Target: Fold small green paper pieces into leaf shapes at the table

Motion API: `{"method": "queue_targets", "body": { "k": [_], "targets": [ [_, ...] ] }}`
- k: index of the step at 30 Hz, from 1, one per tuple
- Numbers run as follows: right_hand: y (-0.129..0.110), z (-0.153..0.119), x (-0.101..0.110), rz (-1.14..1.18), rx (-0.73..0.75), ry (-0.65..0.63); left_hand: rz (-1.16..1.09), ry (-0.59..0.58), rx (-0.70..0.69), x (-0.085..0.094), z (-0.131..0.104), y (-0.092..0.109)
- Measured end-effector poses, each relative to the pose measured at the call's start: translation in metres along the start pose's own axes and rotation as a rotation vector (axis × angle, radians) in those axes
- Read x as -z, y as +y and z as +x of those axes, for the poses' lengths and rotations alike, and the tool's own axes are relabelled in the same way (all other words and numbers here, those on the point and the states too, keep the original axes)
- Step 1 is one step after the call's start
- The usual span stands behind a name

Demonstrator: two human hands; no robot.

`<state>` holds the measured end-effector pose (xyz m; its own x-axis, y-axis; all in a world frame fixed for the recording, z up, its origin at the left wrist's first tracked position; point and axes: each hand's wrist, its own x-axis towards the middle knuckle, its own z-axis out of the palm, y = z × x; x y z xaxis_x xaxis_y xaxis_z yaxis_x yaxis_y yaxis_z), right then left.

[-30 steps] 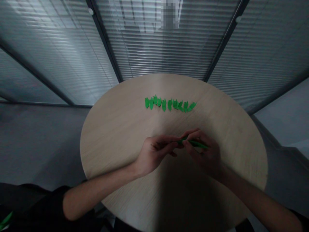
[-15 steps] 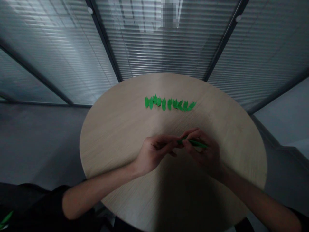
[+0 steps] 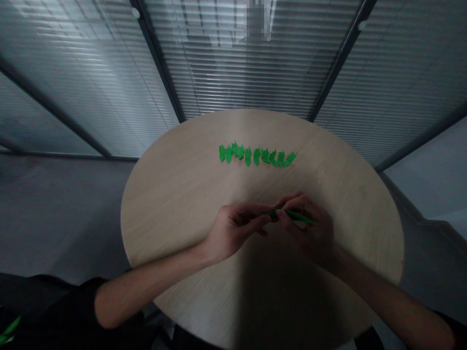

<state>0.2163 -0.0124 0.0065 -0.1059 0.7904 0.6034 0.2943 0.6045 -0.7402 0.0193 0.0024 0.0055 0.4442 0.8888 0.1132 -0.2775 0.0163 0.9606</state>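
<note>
Between both hands, over the near middle of the table, is a thin green leaf-like piece (image 3: 301, 218). My left hand (image 3: 233, 231) pinches its left end between thumb and fingers. My right hand (image 3: 310, 228) is closed on its middle, and the pointed right end sticks out across the palm. Whether it is paper or a real leaf I cannot tell. Beyond the hands, a row of several small green leaf-shaped pieces (image 3: 257, 156) lies on the table, some touching or overlapping.
The round light wood table (image 3: 164, 194) stands close to a glass partition with blinds (image 3: 248, 82). A shadow falls across its near side. More green leaf-like pieces (image 3: 10, 329) show at the lower left, by the dark sleeve (image 3: 69, 311).
The hands stay almost in place. Slightly more of the green piece shows at my left fingertips, and the thumb of my left hand has shifted a little to the right.
</note>
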Motion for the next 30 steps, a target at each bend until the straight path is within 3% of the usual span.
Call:
{"method": "queue_targets", "body": {
  "k": [15,22,30],
  "targets": [
    [0.0005,0.0006,0.0001,-0.068,0.050,0.009,-0.017,-0.020,0.013,-0.0007,0.0001,0.0018],
    [-0.0004,-0.0003,-0.0011,-0.103,0.107,-0.016,0.028,0.074,0.032,-0.0026,0.0010,-0.0030],
    [-0.0013,-0.0015,-0.0016,0.008,-0.074,-0.006,0.074,0.084,0.023,-0.0037,0.0001,0.0000]
  ]
}}
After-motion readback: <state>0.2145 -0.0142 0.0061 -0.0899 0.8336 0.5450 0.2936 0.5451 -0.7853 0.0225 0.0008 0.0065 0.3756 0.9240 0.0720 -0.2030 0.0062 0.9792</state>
